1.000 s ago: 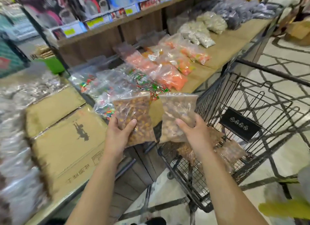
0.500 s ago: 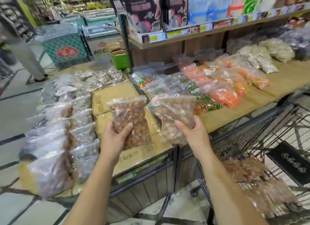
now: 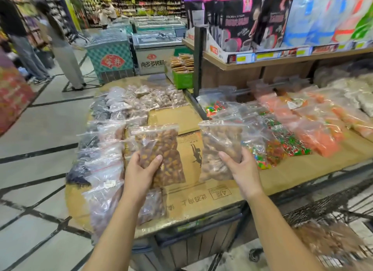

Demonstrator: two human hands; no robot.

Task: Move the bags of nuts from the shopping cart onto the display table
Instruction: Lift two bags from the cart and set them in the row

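Note:
My left hand [image 3: 141, 173] grips a clear zip bag of dark brown nuts [image 3: 161, 149] by its lower part, held upright over the display table [image 3: 201, 198]. My right hand [image 3: 244, 169] holds a second clear bag of paler nuts [image 3: 220, 147] the same way, a little to the right. Both bags hang above the bare cardboard that covers the table top. The wire shopping cart [image 3: 331, 208] is at the lower right, with more bags of brown nuts [image 3: 327, 236] blurred inside it.
Several bags of nuts [image 3: 105, 165] line the table's left side and back [image 3: 153, 97]. Bags of coloured sweets [image 3: 282, 141] and orange snacks [image 3: 314, 129] fill the table to the right. A shelf post [image 3: 198, 60] stands behind. Two people [image 3: 62, 46] stand in the aisle, far left.
My view has swung left from the cart to the table. Both hands have carried their bags over the cardboard and moved further apart.

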